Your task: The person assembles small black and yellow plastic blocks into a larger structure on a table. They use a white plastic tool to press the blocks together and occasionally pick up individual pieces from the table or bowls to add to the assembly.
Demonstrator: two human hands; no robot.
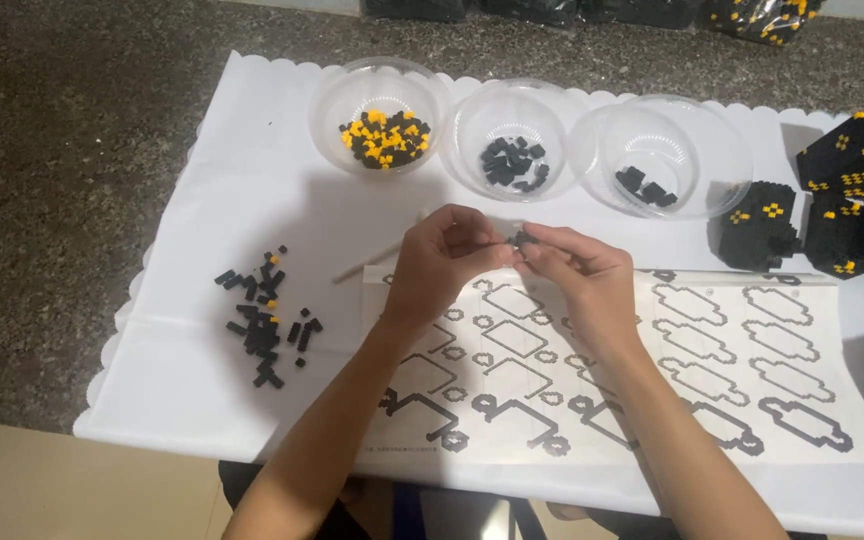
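Fingers of left hand (444, 252) and right hand (574, 268) pinch black bricks (522, 239) over white cloth (252, 150) on speckled counter (62, 150).

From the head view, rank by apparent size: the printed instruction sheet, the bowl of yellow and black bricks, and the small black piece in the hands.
1. Printed instruction sheet, by far the largest.
2. Bowl of yellow and black bricks.
3. Small black piece, pinched between left hand and right hand.

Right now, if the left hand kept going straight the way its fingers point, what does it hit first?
The left hand points up-right at the small black piece pinched between both hands, so it meets that first, then the right hand. Beyond sits the middle clear bowl, though depth is unclear.
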